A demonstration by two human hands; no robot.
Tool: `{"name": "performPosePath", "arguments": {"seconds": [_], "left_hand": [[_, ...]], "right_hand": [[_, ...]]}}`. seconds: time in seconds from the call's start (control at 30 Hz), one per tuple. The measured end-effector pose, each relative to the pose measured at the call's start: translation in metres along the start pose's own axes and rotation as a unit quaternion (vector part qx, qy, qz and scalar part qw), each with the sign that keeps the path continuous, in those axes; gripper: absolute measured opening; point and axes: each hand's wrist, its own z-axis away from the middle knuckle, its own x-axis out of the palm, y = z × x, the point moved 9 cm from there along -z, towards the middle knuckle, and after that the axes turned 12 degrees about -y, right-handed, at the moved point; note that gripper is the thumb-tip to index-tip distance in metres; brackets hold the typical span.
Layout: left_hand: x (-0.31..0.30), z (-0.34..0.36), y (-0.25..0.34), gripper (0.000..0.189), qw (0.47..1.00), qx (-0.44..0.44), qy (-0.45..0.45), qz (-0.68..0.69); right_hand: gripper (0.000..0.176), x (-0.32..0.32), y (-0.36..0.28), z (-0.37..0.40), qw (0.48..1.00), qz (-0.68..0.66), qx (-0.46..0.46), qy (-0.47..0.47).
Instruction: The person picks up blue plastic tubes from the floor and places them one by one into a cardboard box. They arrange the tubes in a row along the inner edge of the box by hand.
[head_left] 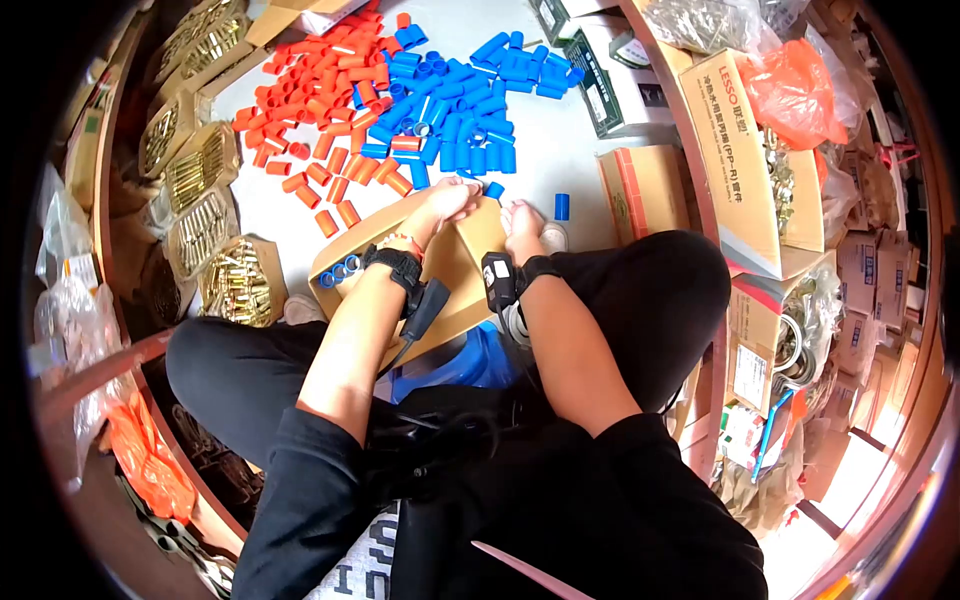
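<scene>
An open cardboard box [462,262] sits between my legs, with a few blue-rimmed fittings [340,270] lying at its left end. My left hand [452,203] reaches over the box's far side, fingers curled towards the near edge of the blue pipe couplings [450,120]. Whatever those fingers hold is too small to make out. My right hand [521,222] is at the box's right end, its fingers slightly apart and nothing visible in them. One blue coupling [494,190] lies between the two hands, and another blue coupling [562,207] stands off to the right.
Red pipe couplings [320,110] are heaped on the pale floor at the far left. Trays of brass-coloured screws [240,280] line the left shelf. A tan carton [645,195], dark-and-white boxes [610,80] and a large labelled carton [735,160] stand on the right.
</scene>
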Motion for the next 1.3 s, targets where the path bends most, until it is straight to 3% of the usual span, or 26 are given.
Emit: {"name": "performPosePath", "arguments": {"seconds": [0.1, 0.17, 0.23, 0.27, 0.3, 0.33, 0.37, 0.47, 0.5, 0.6, 0.8, 0.93, 1.0, 1.07, 1.17, 1.3], "left_hand": [[0.010, -0.028, 0.002, 0.021, 1.000, -0.010, -0.016, -0.021], [0.020, -0.050, 0.010, 0.022, 0.999, 0.001, -0.031, -0.043], [0.029, -0.089, 0.015, 0.025, 0.986, 0.022, -0.015, -0.164], [0.032, -0.117, 0.013, 0.027, 0.969, 0.052, 0.006, -0.243], [0.049, -0.099, 0.032, 0.032, 0.968, 0.011, 0.002, -0.249], [0.062, -0.092, 0.051, 0.032, 0.956, 0.053, 0.016, -0.289], [0.071, -0.099, 0.055, 0.032, 0.942, 0.070, 0.008, -0.327], [0.092, -0.108, 0.054, 0.032, 0.918, 0.095, -0.061, -0.381], [0.093, -0.116, 0.047, 0.032, 0.928, 0.094, -0.077, -0.352], [0.093, -0.133, 0.039, 0.032, 0.932, 0.116, -0.097, -0.330], [0.109, -0.159, 0.032, 0.038, 0.889, 0.094, -0.112, -0.433], [0.124, -0.152, 0.039, 0.037, 0.873, 0.095, -0.121, -0.462], [0.126, -0.159, 0.035, 0.035, 0.871, 0.170, -0.094, -0.451], [0.127, -0.162, 0.024, 0.035, 0.868, 0.146, -0.096, -0.465], [0.126, -0.159, 0.024, 0.035, 0.866, 0.151, -0.092, -0.469], [0.116, -0.146, 0.036, 0.033, 0.880, 0.133, -0.086, -0.447]], "right_hand": [[0.016, -0.032, -0.007, -0.021, 0.990, -0.033, -0.052, 0.127], [0.017, -0.059, 0.013, -0.044, 0.985, -0.050, -0.030, 0.161], [0.019, -0.084, 0.017, -0.057, 0.979, -0.066, -0.015, 0.195], [0.021, -0.075, -0.009, -0.014, 0.946, 0.051, 0.007, 0.320], [0.018, -0.085, 0.002, -0.022, 0.920, 0.104, 0.004, 0.379], [0.019, -0.100, 0.010, -0.030, 0.887, 0.158, 0.003, 0.435], [0.022, -0.087, -0.002, -0.018, 0.938, 0.024, 0.066, 0.340], [0.022, -0.117, -0.003, -0.037, 0.930, 0.042, -0.029, 0.365], [0.021, -0.122, 0.006, -0.052, 0.956, 0.025, -0.007, 0.291], [0.021, -0.104, -0.010, -0.022, 0.941, -0.100, 0.001, 0.323], [0.022, -0.093, -0.030, 0.010, 0.916, -0.178, 0.023, 0.359], [0.029, -0.126, -0.021, -0.010, 0.922, -0.044, 0.028, 0.384], [0.033, -0.146, -0.009, -0.031, 0.928, 0.006, 0.019, 0.371], [0.033, -0.147, -0.008, -0.032, 0.931, 0.022, 0.011, 0.364], [0.023, -0.129, -0.026, -0.019, 0.939, -0.009, -0.014, 0.345], [0.023, -0.109, -0.034, -0.016, 0.945, -0.096, -0.051, 0.309]]}}
